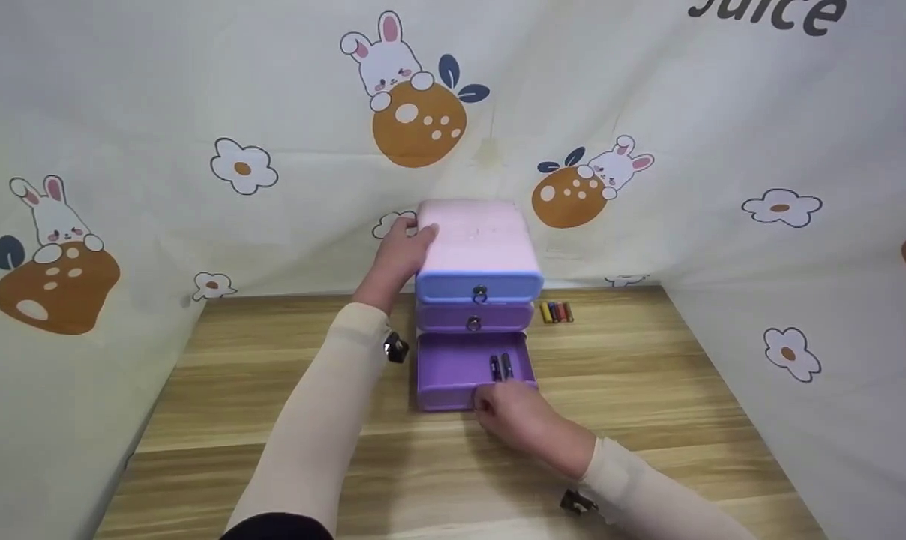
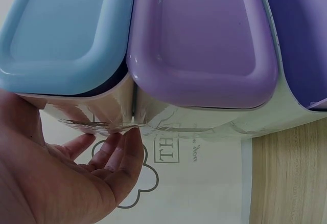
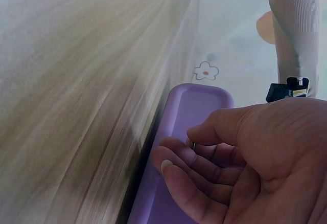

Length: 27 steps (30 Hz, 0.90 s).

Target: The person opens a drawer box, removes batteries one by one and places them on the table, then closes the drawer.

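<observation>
A small drawer cabinet has a pink top, a blue upper drawer, a purple middle drawer and a purple bottom drawer. The bottom drawer is pulled out; two dark, battery-like cylinders lie inside at its right. My left hand rests on the cabinet's upper left edge, its fingertips touching the side wall. At the bottom drawer's front, my right hand pinches a small metal pull between thumb and finger, mostly hidden by the fingers.
Several coloured, battery-like cylinders lie in a row on the wooden table, right of the cabinet. A printed cloth with rabbits and flowers hangs close behind it and along both sides.
</observation>
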Available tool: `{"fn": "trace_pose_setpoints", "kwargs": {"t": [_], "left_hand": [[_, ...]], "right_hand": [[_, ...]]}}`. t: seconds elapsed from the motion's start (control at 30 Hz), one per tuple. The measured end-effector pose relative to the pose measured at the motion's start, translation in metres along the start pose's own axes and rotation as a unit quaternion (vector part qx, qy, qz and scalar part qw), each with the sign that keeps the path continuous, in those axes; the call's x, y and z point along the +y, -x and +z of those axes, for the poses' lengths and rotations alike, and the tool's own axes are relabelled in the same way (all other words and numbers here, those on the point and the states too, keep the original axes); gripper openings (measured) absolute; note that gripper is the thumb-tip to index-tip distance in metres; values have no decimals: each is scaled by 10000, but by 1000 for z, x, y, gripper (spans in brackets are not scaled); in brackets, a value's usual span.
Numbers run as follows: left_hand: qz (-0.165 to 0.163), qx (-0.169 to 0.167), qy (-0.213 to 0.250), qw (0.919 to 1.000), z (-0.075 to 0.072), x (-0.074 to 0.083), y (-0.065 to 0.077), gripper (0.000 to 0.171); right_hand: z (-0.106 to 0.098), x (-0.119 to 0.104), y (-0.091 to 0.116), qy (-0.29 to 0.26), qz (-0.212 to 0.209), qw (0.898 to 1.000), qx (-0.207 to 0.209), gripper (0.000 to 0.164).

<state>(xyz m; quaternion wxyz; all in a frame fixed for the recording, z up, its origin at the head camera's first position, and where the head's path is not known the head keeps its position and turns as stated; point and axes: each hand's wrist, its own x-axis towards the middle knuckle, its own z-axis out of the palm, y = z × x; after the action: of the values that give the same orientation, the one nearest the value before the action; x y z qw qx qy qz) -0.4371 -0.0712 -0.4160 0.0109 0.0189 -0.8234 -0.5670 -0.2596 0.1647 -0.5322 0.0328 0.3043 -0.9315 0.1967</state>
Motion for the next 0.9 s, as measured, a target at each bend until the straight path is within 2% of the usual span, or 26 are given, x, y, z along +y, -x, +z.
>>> {"fn": "trace_pose_setpoints", "kwargs": {"t": [0.13,0.53,0.9], "left_hand": [[24,-13,-31,10000,0,0,1,70],[-5,32,-48,10000,1,-1,-1,70],[57,103,-75,9999,1,0,0,67]], "right_hand": [[2,-1,3,123,-33,9999,53,17],[1,-7,13,19,127,9999,-108,21],[0,-9,18,58,74,9998,-194,26]]}}
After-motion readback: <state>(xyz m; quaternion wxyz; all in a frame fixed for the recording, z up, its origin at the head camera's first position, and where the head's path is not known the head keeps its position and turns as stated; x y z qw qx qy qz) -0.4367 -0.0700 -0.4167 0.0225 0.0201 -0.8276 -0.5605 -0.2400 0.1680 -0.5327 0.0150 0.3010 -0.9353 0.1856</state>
